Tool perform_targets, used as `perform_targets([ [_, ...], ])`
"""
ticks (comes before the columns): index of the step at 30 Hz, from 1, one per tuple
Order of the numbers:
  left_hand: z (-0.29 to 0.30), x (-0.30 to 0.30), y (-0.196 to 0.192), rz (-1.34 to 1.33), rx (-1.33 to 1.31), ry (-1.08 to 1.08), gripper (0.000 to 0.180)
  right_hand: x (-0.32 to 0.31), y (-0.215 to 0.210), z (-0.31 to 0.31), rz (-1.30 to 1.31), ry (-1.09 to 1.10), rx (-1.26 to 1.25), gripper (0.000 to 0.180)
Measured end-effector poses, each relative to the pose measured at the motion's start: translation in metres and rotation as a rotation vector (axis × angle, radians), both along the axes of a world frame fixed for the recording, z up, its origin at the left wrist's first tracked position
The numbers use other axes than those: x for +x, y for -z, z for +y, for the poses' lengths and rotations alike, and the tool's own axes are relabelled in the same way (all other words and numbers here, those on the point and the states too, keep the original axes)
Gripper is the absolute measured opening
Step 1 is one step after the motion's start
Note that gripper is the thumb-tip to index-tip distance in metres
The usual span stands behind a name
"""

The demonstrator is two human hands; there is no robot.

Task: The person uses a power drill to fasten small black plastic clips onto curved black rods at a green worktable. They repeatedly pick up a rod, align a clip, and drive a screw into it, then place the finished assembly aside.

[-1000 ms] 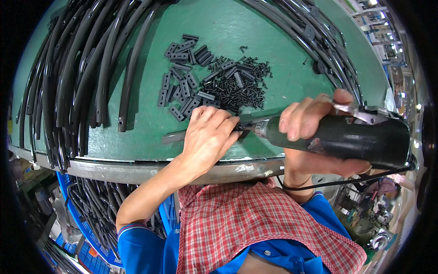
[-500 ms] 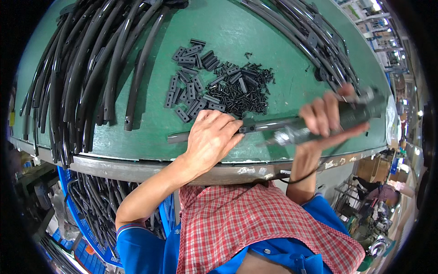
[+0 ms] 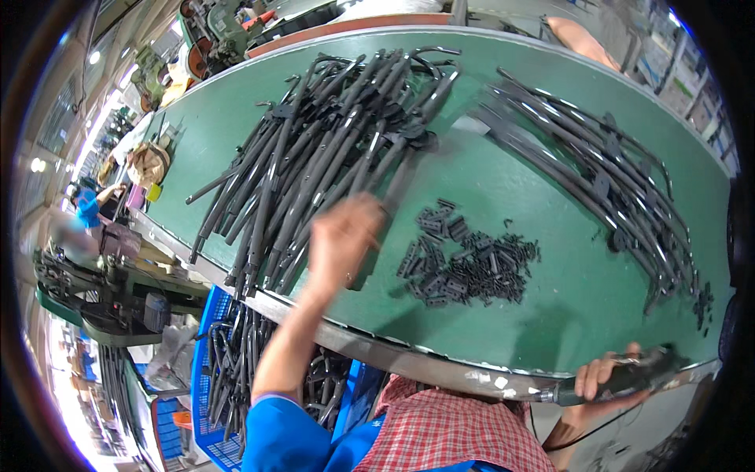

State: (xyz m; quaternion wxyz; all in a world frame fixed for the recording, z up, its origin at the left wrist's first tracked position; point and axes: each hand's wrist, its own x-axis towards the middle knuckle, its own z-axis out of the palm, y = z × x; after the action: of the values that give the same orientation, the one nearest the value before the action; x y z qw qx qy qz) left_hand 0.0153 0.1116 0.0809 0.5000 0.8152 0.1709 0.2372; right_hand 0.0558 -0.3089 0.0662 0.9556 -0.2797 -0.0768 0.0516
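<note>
My left hand (image 3: 342, 240), blurred by motion, reaches over the right side of a large pile of dark bent metal tubes (image 3: 314, 157). Its fingers are curled round a dark metal tube (image 3: 395, 179) that also looks smeared. By the table's near right edge, my right hand (image 3: 599, 379) grips a dark power screwdriver (image 3: 629, 376), its tip pointing left. Between the hands lie small black slotted blocks (image 3: 421, 259) and a heap of small black screws (image 3: 507, 271).
A second stack of dark tubes (image 3: 598, 169) lies at the right, one tube at its left end blurred. The green table (image 3: 440, 346) has a metal front edge. Below it stands a blue crate (image 3: 203, 377) of more tubes. Another person (image 3: 88, 206) is far left.
My left hand has left the tube held in front of me and moved to the left pile. My right hand has lowered the screwdriver toward the near right edge. The view has swung left.
</note>
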Motion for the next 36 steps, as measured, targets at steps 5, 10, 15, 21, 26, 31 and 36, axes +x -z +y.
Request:
perform_targets([
  [5, 0.142, 0.016, -0.015, 0.23, 0.677, -0.417, 0.047, 0.04, -0.089, 0.035, -0.974, -0.594, 0.755, 0.039],
  [10, 0.189, 0.017, -0.029, 0.611, 0.935, -0.367, 0.039, 0.03, -0.143, 0.003, -1.026, -0.167, 0.421, 0.033],
  [15, 0.05, 0.151, -0.037, 0.136, 0.808, 0.012, 0.031, 0.019, -0.137, -0.027, -0.996, 0.202, 0.167, 0.033],
  [21, -0.07, 0.313, 0.064, 0.139, 1.105, 0.495, 0.032, 0.006, -0.147, -0.05, -0.754, 0.365, -0.125, 0.028],
  [26, -0.078, 0.356, 0.064, 0.234, 1.212, 0.646, 0.027, 0.035, -0.127, -0.053, -0.963, 0.505, 0.105, 0.027],
  [31, -0.093, 0.234, 0.004, 0.149, 1.054, 0.691, 0.024, 0.034, -0.113, -0.07, -0.864, 0.247, 0.154, 0.027],
  [36, -0.135, 0.107, -0.006, 0.224, 0.867, 0.673, 0.027, 0.045, -0.116, -0.039, -0.981, 0.367, 0.373, 0.029],
])
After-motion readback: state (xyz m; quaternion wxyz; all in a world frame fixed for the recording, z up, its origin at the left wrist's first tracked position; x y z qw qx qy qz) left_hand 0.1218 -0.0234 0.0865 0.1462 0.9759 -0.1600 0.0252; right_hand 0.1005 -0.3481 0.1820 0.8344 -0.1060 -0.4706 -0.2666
